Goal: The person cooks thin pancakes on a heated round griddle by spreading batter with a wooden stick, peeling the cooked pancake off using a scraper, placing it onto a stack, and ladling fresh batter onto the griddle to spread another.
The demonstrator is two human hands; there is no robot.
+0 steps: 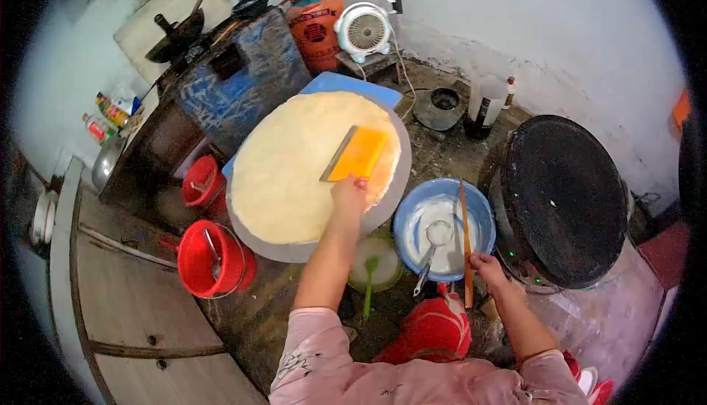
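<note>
My left hand (349, 191) grips the lower edge of an orange scraper (362, 153), which lies over the right part of a large round pale sheet (287, 162). The sheet rests on a round grey board (395, 191). My right hand (487, 269) holds a long thin wooden stick (466, 239) upright in view, across the right side of a blue basin (403, 217). Inside the basin are white batter (451, 258) and a metal ladle (439, 234).
A round black griddle (565, 199) stands at the right. Two red buckets (197, 258) (199, 182) are at the left. Behind are a fan (366, 31), an orange gas cylinder (317, 33) and a bottle (484, 114). A green spoon (370, 280) sits in a bowl below the board.
</note>
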